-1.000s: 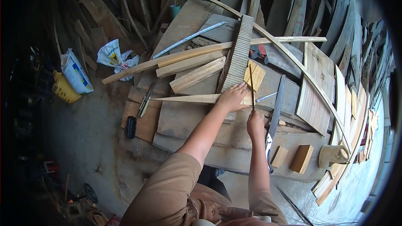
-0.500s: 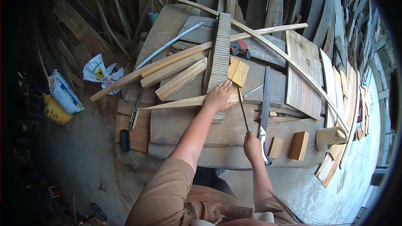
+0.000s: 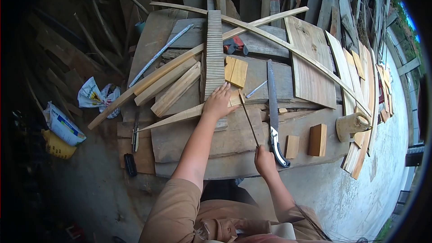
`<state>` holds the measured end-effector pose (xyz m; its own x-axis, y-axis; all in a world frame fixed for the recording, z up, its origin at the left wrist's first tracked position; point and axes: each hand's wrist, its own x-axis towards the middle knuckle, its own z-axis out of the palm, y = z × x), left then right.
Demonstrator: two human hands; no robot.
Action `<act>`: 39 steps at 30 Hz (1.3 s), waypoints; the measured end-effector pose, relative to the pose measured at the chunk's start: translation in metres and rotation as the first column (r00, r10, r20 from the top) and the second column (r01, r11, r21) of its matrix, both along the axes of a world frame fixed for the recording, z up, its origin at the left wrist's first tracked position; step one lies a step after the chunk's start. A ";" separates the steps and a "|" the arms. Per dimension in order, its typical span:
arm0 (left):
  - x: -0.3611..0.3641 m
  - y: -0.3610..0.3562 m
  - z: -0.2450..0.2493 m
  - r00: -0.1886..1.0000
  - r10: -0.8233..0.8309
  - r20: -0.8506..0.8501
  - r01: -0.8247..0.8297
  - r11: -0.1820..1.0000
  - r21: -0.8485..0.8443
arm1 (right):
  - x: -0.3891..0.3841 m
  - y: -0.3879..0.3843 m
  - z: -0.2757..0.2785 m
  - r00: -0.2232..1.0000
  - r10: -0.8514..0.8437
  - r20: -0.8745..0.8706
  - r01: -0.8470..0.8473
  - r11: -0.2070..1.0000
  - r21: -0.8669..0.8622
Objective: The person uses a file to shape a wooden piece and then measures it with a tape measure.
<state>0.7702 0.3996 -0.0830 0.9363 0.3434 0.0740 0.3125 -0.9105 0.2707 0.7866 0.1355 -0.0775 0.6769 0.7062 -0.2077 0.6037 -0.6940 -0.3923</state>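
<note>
My left hand (image 3: 218, 102) lies flat across a long tapered piece of wood (image 3: 180, 118), fingers stretched and thumb apart, pressing it onto the workbench. Its fingertips reach the near end of a ribbed wooden strip (image 3: 214, 56) and the yellow wood block (image 3: 236, 73). Closed around the near end of a long thin dark file-like tool (image 3: 250, 121) is my right hand (image 3: 265, 161); the fist hides the grip. The tool's far end touches the wide end of the tapered piece. A handsaw (image 3: 273, 108) lies just right of the tool, beside a pen-like stick (image 3: 256, 89).
Two long crossed battens (image 3: 270, 18) span the bench (image 3: 198, 141). Short wood blocks (image 3: 317, 140) and a pale cylinder (image 3: 352, 127) stand at right. A measuring tape (image 3: 159, 55), red-handled tool (image 3: 235, 45), utility knife (image 3: 135, 132) and black case (image 3: 130, 164) lie about.
The whole view has shifted, so the bench appears farther left. Relative to the bench, my right hand has drawn slightly toward my body with the tool. My left hand stays on the tapered wood.
</note>
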 end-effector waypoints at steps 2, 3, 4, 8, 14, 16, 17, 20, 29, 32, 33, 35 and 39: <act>-0.002 -0.002 -0.003 1.000 0.003 0.009 -0.002 1.000 -0.018 | -0.003 -0.008 0.003 1.000 -0.011 -0.019 0.010 0.998 -0.057; -0.002 -0.001 -0.004 0.999 -0.010 0.037 0.010 1.000 0.009 | 0.003 0.001 0.004 1.000 0.010 -0.021 -0.011 1.000 -0.029; -0.002 -0.001 -0.004 0.997 -0.024 0.067 0.021 0.999 0.037 | 0.011 0.012 0.006 0.999 0.031 -0.021 -0.031 1.000 0.001; -0.002 -0.002 0.001 0.999 -0.023 0.025 0.022 0.999 0.026 | 0.037 0.091 0.000 1.000 -0.009 -0.018 0.010 0.999 0.048; 0.000 -0.003 0.000 1.000 0.021 0.018 -0.021 0.999 0.028 | 0.024 0.067 -0.012 0.999 -0.032 -0.019 0.033 0.998 0.059; 0.000 -0.002 0.000 1.000 0.019 0.019 -0.019 1.000 0.017 | 0.009 0.016 -0.012 1.000 0.030 0.006 -0.030 0.999 0.038; 0.000 -0.002 0.000 1.000 0.018 0.021 -0.018 1.000 0.013 | 0.001 -0.008 -0.005 0.999 0.038 -0.009 -0.038 0.999 0.001; 0.001 0.000 0.001 0.999 0.039 0.033 -0.039 0.999 0.003 | 0.001 -0.022 0.004 0.999 0.028 -0.033 -0.029 0.999 -0.031; 0.000 -0.003 -0.001 0.998 0.061 0.024 -0.061 0.998 0.003 | 0.037 -0.034 0.013 0.994 0.038 -0.104 -0.047 0.996 -0.080; 0.000 -0.001 -0.001 1.000 0.006 0.014 -0.007 1.000 0.016 | 0.018 -0.037 0.015 0.992 0.037 -0.121 -0.038 0.999 0.000; 0.001 -0.001 -0.001 1.000 -0.002 0.013 0.002 1.000 0.018 | 0.014 -0.036 0.016 0.989 0.016 -0.149 -0.019 1.000 -0.018; 0.001 -0.001 -0.001 1.000 -0.005 0.011 0.005 1.000 0.018 | 0.007 -0.037 0.015 0.993 0.006 -0.119 -0.005 1.000 0.011; 0.001 -0.002 0.001 1.000 0.016 0.018 -0.016 1.000 0.008 | -0.007 -0.051 0.018 0.994 -0.032 -0.103 0.041 0.996 0.085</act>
<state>0.7711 0.3978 -0.0817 0.9293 0.3574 0.0933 0.3222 -0.9078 0.2687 0.7796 0.0842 -0.0599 0.6812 0.6996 -0.2157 0.5323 -0.6756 -0.5102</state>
